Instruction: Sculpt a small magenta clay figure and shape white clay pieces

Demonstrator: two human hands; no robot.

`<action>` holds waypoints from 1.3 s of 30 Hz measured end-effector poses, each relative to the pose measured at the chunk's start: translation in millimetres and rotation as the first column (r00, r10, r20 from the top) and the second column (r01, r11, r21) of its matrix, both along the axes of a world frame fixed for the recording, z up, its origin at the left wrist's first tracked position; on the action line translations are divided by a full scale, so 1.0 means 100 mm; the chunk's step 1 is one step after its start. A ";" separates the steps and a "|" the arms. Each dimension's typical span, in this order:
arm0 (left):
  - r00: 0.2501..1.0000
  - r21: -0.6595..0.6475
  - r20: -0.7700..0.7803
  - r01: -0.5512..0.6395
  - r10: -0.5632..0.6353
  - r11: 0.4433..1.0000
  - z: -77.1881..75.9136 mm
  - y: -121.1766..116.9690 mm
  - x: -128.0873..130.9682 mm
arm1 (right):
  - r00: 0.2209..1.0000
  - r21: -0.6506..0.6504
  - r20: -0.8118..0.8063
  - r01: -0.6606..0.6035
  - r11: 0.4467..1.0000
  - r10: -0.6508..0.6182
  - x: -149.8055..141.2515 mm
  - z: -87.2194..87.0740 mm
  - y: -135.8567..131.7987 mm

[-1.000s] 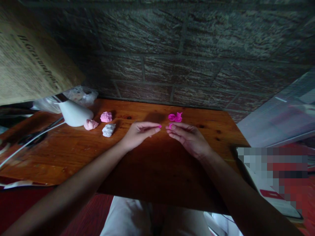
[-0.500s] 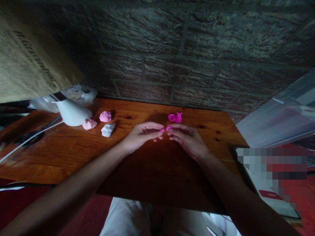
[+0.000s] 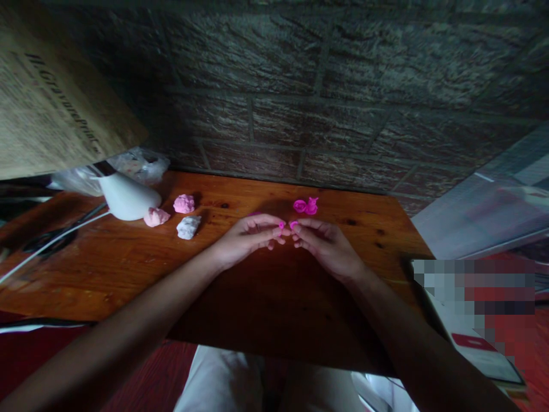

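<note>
Between the thumb and fingertips of my left hand is a small magenta piece of clay. My right hand pinches another magenta piece of clay, rounded in outline. The two pieces face each other with a narrow gap, above the wooden table. Just beyond my right hand lie a magenta clay coil and a magenta clay shape with small points on top, side by side. A sliver of magenta shows behind my left hand, mostly hidden.
On the left of the table are a pink clay lump, a paler pink lump and a white lump. A white lamp base, its cable and dark scissors stand nearby. A brick-patterned wall rises behind.
My hands have come closer together, the left moving slightly right, bringing the two magenta pieces near each other. The left piece shows more at the fingertips. The table items stay put.
</note>
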State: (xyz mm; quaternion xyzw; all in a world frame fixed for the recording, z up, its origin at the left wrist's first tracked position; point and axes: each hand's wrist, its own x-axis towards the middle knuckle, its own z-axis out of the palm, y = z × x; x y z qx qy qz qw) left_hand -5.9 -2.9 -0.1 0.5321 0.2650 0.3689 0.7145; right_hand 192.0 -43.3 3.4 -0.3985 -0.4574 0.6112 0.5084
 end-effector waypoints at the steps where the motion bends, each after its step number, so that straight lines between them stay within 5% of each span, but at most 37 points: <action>1: 1.000 0.002 -0.001 0.006 -0.006 1.000 0.00 0.00 0.00 | 1.000 0.003 -0.004 0.007 1.000 -0.007 0.00 0.00 0.00; 17: 0.998 0.127 -0.041 -0.034 0.040 0.991 -0.03 0.01 0.00 | 0.996 0.034 0.050 0.072 0.997 -0.074 0.02 -0.05 0.02; 27: 0.989 0.173 -0.113 -0.075 0.096 0.982 -0.02 0.01 0.00 | 0.994 0.047 0.108 0.004 0.999 -0.009 0.01 -0.03 0.00; 39: 0.963 0.291 -0.149 -0.173 0.223 0.941 0.00 -0.03 0.02 | 0.985 0.067 0.087 0.145 0.987 -0.151 -0.05 -0.02 0.01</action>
